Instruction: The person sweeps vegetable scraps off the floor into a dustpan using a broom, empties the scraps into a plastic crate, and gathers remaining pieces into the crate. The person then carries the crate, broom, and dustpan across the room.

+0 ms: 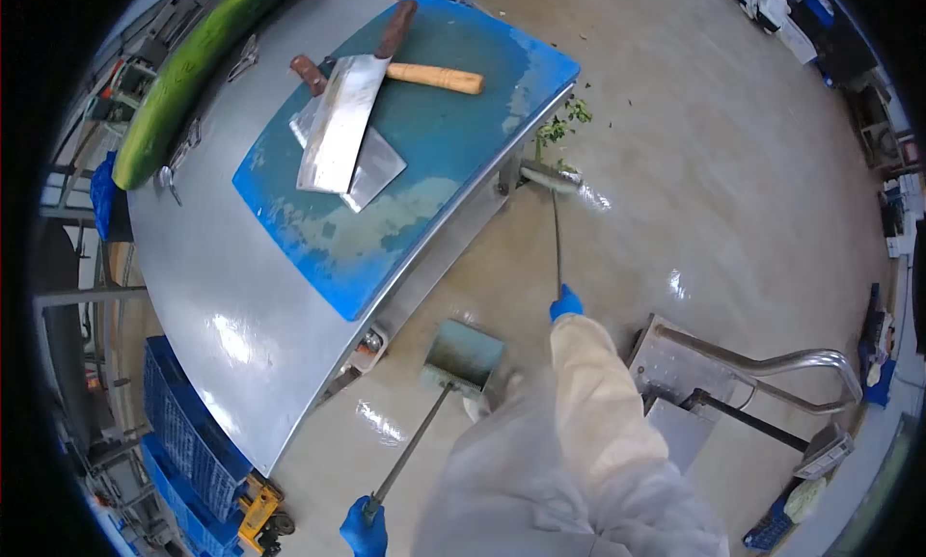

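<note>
My left hand (364, 529), in a blue glove, is closed round the handle of a long-handled dustpan (465, 356), whose green pan rests on the floor beside the table. Further forward, my right hand (567, 302), also in a blue glove, grips the thin handle of a broom (550, 177). The broom's head is on the floor by the table leg, touching or close to green leaf scraps (561, 129). On the table's blue cutting board (463, 123) lie a cleaver (340, 123), a second blade (378, 169) partly under it, and a wooden handle (436, 78).
The metal table (212, 268) fills the left side, with a long green gourd (178, 94) along its far edge. Blue crates (188, 422) and a yellow pallet truck (258, 514) stand lower left. A metal cart (685, 364) with a curved handle is at my right.
</note>
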A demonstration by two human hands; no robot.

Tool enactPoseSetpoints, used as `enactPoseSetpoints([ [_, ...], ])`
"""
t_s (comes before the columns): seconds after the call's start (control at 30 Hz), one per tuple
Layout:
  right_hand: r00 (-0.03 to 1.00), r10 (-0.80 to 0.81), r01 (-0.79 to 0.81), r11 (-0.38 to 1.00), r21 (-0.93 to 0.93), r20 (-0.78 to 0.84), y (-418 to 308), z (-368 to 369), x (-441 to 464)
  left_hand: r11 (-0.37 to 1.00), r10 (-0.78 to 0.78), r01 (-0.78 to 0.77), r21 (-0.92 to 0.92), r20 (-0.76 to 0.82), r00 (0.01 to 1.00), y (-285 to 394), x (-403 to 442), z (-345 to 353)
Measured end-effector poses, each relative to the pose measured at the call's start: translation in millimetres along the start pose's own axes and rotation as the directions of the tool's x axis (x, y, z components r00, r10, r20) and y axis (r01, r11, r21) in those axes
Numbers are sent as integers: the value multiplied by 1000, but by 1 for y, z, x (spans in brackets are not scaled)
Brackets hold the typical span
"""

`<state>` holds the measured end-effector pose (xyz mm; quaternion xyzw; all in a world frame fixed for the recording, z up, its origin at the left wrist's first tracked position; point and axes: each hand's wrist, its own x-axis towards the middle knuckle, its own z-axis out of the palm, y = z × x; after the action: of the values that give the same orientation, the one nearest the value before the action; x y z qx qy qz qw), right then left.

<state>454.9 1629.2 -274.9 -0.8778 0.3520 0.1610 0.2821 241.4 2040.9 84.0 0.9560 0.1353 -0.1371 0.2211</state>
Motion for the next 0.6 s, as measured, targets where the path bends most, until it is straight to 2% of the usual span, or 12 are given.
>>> enactPoseSetpoints([
  [0.1,1000,-1,-2,995,96,31,29,-58,-32,977,-121,103,-188,-86,989,23,12,15],
  [0.17,985,-172,170,983,70,17,84,-84,-63,741,-314,342,-578,151,937,-10,1,31],
  [0.2,979,-199,200,980,-11,44,101,-102,-80,726,-341,451,-520,297,892,-29,-2,40],
  [0.23,982,-157,167,981,-99,100,105,-125,-86,717,-347,457,-527,299,889,4,7,39],
  [0.27,972,-109,148,972,-181,209,118,-135,-63,906,-270,329,-267,232,934,50,21,30],
  [0.3,969,-113,155,971,-183,219,117,-144,-34,985,-172,169,33,198,965,87,31,31],
  [0.33,949,-117,186,958,-218,292,113,-148,8,993,-7,-4,114,97,995,106,39,44],
  [0.4,908,-83,222,927,-303,410,57,-176,89,983,-104,98,153,26,994,152,57,75],
  [0.43,919,-159,252,941,-228,360,48,-168,134,965,-183,188,184,-43,982,171,64,84],
  [0.47,919,-31,150,950,-274,393,22,-167,180,957,-203,204,204,-29,979,188,65,89],
  [0.5,911,-191,306,907,-290,365,-11,-188,203,957,-215,224,183,-71,974,198,65,97],
  [0.6,880,-243,311,944,-108,408,-17,-206,241,943,-279,286,172,-65,958,204,71,99],
])
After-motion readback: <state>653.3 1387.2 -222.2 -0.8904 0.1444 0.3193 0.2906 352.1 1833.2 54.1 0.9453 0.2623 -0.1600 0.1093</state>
